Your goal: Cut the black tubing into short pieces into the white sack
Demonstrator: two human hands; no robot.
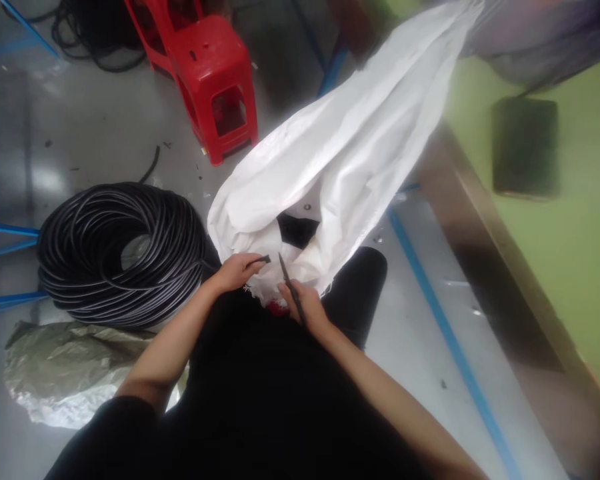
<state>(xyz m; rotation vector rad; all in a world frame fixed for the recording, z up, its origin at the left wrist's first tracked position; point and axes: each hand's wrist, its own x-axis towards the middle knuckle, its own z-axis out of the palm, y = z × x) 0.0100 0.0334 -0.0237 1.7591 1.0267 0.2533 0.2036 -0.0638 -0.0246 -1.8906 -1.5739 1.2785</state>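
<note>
My left hand (239, 271) is closed on the end of a black cable (263, 260), pinched between thumb and fingers. The cable seems to run back under the hand toward the big black coil (123, 253) on the floor at left. In my right hand (307, 308) is a black pointed cutting tool (287, 277), its narrow tip aimed away from me and close to the cable end. Whether it is scissors or a knife I cannot tell. A long white woven sack (325, 147) with frayed edges lies beneath both hands, over my lap.
Red plastic stools (215, 60) stand ahead. Another dark coil (97, 27) lies at the back left. Beside the near coil is a crumpled greenish wrapping (75, 360). A green surface with a brown edge (480, 220) borders the right, carrying a dark rectangular object (524, 147).
</note>
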